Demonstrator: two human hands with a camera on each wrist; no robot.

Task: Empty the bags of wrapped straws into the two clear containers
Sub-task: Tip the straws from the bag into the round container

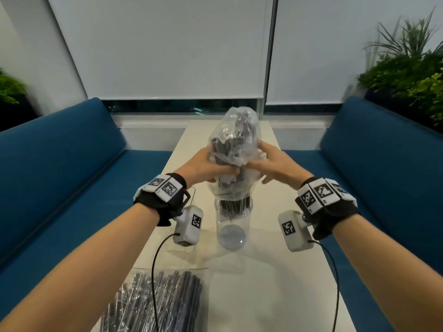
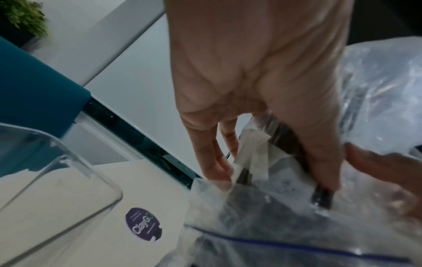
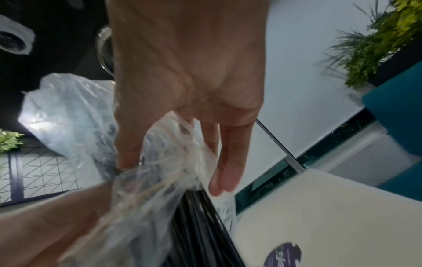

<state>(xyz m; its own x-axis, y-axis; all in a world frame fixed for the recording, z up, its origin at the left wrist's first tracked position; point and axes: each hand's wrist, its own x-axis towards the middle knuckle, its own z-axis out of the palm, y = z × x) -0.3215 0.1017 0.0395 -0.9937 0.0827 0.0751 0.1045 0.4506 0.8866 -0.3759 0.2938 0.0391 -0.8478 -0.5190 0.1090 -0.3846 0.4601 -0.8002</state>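
Note:
A clear zip bag [image 1: 236, 133] of dark wrapped straws is held upside down over a round clear container [image 1: 232, 226] at the table's middle. Straw ends [image 1: 233, 203] poke into the container's mouth. My left hand [image 1: 206, 168] grips the bag's bunched lower part from the left, and my right hand [image 1: 271, 164] grips it from the right. In the left wrist view the left fingers [image 2: 214, 162] press the crumpled plastic [image 2: 376, 90]. In the right wrist view the right hand [image 3: 187, 81] squeezes the bag [image 3: 68, 108] above the black straws [image 3: 198, 225]. A second clear container [image 2: 68, 180] stands left of the bag.
Another full bag of straws [image 1: 158, 300] lies on the white table [image 1: 275, 271] at the front left. A purple sticker [image 2: 143, 224] is on the tabletop. Blue sofas [image 1: 60, 176] flank the table on both sides, with plants [image 1: 407, 75] behind them.

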